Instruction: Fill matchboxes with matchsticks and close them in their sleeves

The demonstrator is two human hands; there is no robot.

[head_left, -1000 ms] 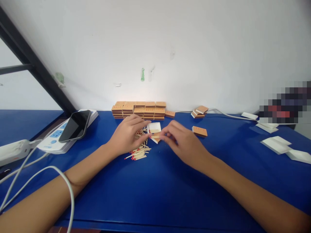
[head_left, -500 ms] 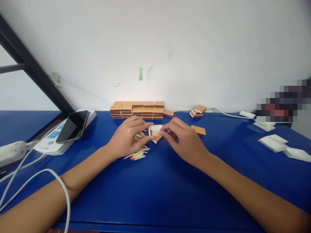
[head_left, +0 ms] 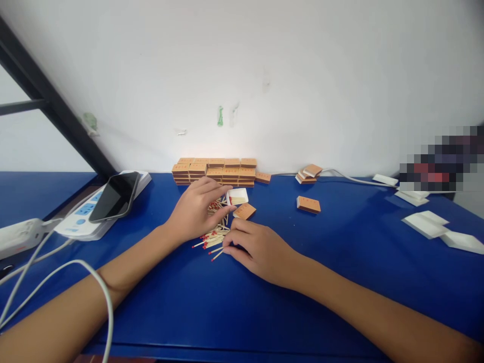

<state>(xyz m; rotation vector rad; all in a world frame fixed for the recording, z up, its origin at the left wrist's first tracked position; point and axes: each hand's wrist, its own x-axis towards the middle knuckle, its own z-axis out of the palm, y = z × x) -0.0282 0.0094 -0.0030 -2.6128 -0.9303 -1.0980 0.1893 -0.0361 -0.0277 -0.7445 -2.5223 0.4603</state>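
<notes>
A small white matchbox tray [head_left: 242, 192] holds several red-tipped matches and sits at an angle by an orange matchbox sleeve [head_left: 245, 211]. My left hand [head_left: 198, 209] grips the tray's left end, index finger at the far corner and thumb at the near one. Under and beside that hand lies a loose heap of matches [head_left: 216, 237], partly hidden by its fingers. Lower and to the right, my right hand [head_left: 260, 249] pinches the ends of matches [head_left: 217, 253] at the near edge of the heap, thumb against fingertips.
Stacked matchboxes [head_left: 230, 174] line the wall behind my hands. One separate matchbox [head_left: 309, 204] lies to the right, with a small pile of boxes [head_left: 309, 173] behind it. White trays [head_left: 425, 223] lie far right. A phone [head_left: 115, 196] rests on a power strip at left; a white cable [head_left: 108, 302] crosses my left forearm.
My right hand has moved from the tray down and left to the loose matches, leaving matches in the tray. My left hand stays at the tray, which has shifted slightly left.
</notes>
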